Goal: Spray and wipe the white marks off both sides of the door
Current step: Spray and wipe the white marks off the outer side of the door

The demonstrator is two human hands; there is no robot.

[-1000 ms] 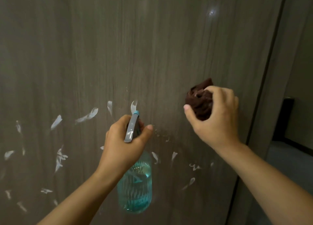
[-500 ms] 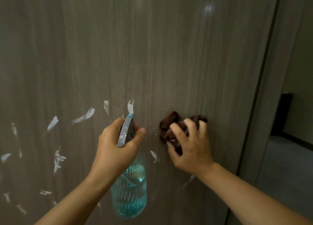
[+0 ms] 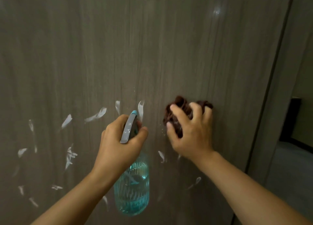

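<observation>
Fingers [image 3: 177,114] of the right hand [image 3: 191,136] are spread a bit and curled into one bunched-up dark brown cloth [image 3: 179,106], pressing it flat against the door [image 3: 152,47]. Left hand [image 3: 118,147] is wrapped round the neck of one spray bottle [image 3: 133,189], thumb on the right side of the grey sprayer head [image 3: 128,128], the other fingers curled out of sight in front, so can't tell if any sit on the trigger. Bottle body is clear teal, hangs below the fist, close to the door, nozzle tip pointing at the wood.

So that's two hands, one cloth, one bottle, one door face in view. White marks [image 3: 96,115] are scattered over the lower left and middle of the panel, I count roughly fifteen to twenty smears, hard to be exact since some are faint. A couple sit just below the right wrist, one right above the nozzle. Cloth is just right of the bottle, apart from it. Door edge runs down the right, with a dim room [image 3: 298,140] past it.
</observation>
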